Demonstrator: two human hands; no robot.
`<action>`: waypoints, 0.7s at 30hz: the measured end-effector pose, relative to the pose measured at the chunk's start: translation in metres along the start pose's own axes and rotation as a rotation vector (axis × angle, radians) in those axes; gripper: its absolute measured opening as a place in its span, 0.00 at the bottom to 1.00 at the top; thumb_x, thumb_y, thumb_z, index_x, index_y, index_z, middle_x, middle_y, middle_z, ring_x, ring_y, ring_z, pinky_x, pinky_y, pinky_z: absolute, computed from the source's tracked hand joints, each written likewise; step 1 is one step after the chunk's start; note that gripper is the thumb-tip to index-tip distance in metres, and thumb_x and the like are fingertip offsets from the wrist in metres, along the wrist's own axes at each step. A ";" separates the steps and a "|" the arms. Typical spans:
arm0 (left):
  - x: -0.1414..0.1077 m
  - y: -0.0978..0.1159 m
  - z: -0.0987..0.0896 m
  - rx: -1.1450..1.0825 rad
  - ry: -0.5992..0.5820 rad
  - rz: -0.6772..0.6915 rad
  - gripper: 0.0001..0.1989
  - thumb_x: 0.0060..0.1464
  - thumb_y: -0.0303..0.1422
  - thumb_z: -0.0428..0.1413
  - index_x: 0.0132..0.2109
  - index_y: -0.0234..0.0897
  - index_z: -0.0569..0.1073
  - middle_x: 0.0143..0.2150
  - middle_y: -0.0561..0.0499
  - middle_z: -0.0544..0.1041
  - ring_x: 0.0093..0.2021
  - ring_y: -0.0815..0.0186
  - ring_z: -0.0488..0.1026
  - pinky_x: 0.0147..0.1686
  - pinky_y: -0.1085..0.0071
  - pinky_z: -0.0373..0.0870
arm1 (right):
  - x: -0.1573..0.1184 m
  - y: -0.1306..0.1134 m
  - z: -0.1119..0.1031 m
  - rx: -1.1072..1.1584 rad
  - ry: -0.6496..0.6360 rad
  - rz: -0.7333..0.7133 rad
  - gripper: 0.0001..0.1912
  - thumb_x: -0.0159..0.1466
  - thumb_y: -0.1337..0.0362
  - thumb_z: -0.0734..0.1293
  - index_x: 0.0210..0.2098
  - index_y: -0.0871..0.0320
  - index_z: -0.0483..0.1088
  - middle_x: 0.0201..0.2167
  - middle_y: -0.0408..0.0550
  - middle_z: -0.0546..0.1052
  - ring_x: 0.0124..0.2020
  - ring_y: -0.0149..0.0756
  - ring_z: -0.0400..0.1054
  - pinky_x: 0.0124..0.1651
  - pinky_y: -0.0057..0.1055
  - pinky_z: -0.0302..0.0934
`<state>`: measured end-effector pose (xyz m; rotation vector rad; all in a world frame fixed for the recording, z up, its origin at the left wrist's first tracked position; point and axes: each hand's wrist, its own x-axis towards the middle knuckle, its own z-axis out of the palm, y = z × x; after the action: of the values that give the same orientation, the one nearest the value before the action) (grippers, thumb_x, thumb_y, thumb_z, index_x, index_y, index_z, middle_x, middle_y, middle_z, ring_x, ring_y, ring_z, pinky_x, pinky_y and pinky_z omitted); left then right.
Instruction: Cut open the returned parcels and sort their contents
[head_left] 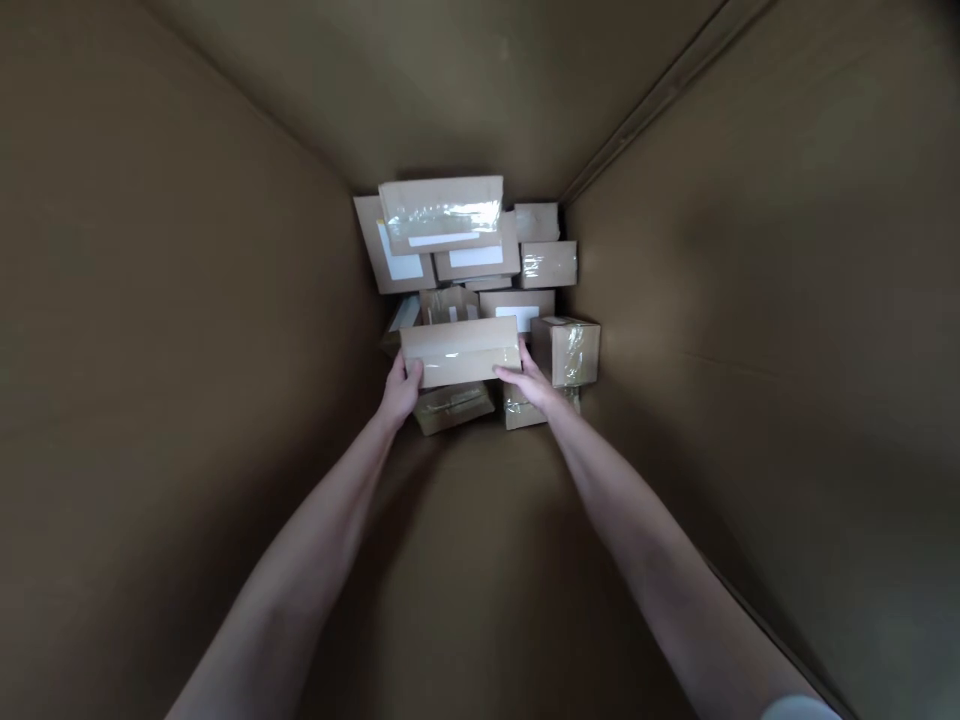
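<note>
Between my two hands is a long, taped cardboard box, lying level above other boxes. My left hand grips its left end, thumb on the near face. At the right end my right hand is closed on it, with the thumb along the near face and the other fingers partly hidden. Just beyond it is a box with a white label. A taped box stands close to the right of my right hand. Below the held box lies a tilted taped box, partly covered.
Tall brown cardboard walls enclose the space on all sides. Toward the far wall, a wide taped box lies on top of labelled boxes. Smaller boxes, one of them a taped box, sit at the far right.
</note>
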<state>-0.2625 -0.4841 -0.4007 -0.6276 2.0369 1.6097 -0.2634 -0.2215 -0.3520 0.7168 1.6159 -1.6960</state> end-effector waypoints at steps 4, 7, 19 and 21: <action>-0.053 0.082 -0.016 0.203 -0.008 0.020 0.29 0.57 0.47 0.52 0.60 0.37 0.66 0.58 0.43 0.71 0.58 0.55 0.67 0.61 0.58 0.59 | -0.064 -0.047 0.006 0.014 0.079 -0.054 0.51 0.53 0.53 0.73 0.69 0.52 0.47 0.61 0.49 0.67 0.60 0.41 0.63 0.66 0.40 0.51; -0.118 0.175 -0.035 0.403 0.003 0.052 0.27 0.57 0.48 0.51 0.59 0.39 0.68 0.54 0.45 0.75 0.55 0.53 0.70 0.58 0.56 0.62 | -0.142 -0.101 0.011 -0.014 0.161 -0.118 0.47 0.54 0.50 0.72 0.67 0.51 0.51 0.58 0.48 0.70 0.58 0.41 0.65 0.64 0.41 0.54; -0.376 0.393 0.031 0.482 -0.475 0.454 0.31 0.58 0.48 0.47 0.67 0.46 0.56 0.57 0.49 0.72 0.57 0.58 0.70 0.56 0.61 0.68 | -0.501 -0.150 -0.081 -0.065 0.748 -0.591 0.39 0.54 0.46 0.70 0.61 0.53 0.63 0.55 0.50 0.71 0.55 0.47 0.66 0.60 0.44 0.57; -0.397 0.386 0.080 0.425 -0.653 0.451 0.33 0.59 0.47 0.47 0.68 0.44 0.53 0.60 0.47 0.70 0.59 0.58 0.68 0.56 0.61 0.69 | -0.533 -0.118 -0.117 0.046 0.834 -0.614 0.34 0.55 0.48 0.70 0.58 0.54 0.66 0.53 0.49 0.73 0.53 0.45 0.67 0.58 0.43 0.59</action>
<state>-0.1797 -0.2991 0.1206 0.4856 1.9677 1.2828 -0.0333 -0.0514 0.1275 1.1285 2.5792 -1.9812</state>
